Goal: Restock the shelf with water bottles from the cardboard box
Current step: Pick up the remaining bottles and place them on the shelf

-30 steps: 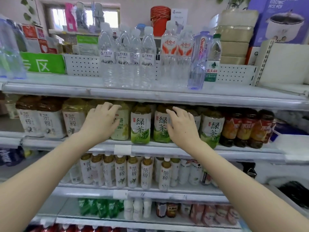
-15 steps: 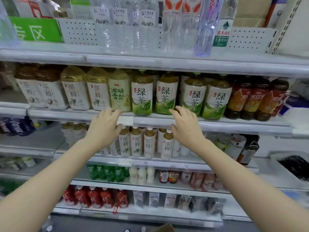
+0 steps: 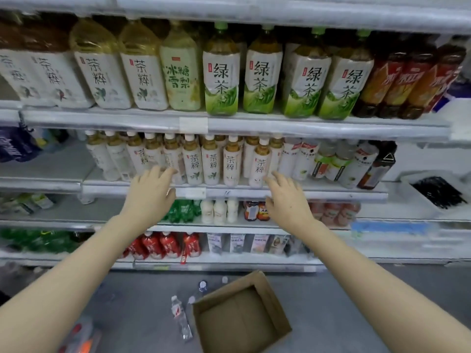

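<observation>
Left grip [image 3: 150, 192] and right grip [image 3: 288, 197], fingers spread, holding nothing; one cardboard box [image 3: 237, 324] well below them; one water bottle [image 3: 181, 318] lying just beside it, others blurred

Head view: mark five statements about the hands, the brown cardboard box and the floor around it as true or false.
1. The open brown cardboard box stands on the grey floor. True.
2. The left hand grips a bottle. False: it holds nothing, and its fingers are spread.
3. A clear plastic water bottle lies on the floor left of the box. True.
4. The box is packed full of bottles. False: no bottle shows in the part of its inside that is visible.
5. The right hand holds nothing. True.
</observation>
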A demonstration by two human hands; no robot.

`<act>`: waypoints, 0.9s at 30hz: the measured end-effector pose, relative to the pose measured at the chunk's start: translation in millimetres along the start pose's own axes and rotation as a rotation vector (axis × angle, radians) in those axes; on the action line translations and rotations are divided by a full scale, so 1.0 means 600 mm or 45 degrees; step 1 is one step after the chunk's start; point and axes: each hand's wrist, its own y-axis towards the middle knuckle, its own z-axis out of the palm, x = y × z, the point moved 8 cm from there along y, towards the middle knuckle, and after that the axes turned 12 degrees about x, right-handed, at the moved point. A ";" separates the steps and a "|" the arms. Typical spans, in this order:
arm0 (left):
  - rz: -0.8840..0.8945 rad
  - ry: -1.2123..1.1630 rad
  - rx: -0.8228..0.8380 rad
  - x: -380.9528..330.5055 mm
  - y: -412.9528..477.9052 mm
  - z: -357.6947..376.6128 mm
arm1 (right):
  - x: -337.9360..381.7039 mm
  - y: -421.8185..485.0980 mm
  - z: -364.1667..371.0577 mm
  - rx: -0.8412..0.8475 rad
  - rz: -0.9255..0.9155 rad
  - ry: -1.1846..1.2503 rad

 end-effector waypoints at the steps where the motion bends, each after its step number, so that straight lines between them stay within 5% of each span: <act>1: -0.007 -0.008 0.032 0.003 -0.012 0.021 | 0.003 -0.012 0.019 0.016 0.000 0.017; 14: -0.076 0.013 0.347 0.022 -0.164 0.244 | 0.015 -0.141 0.238 0.140 0.031 0.311; 27: -0.174 -0.042 0.360 0.037 -0.159 0.416 | 0.024 -0.069 0.429 0.354 -0.118 0.298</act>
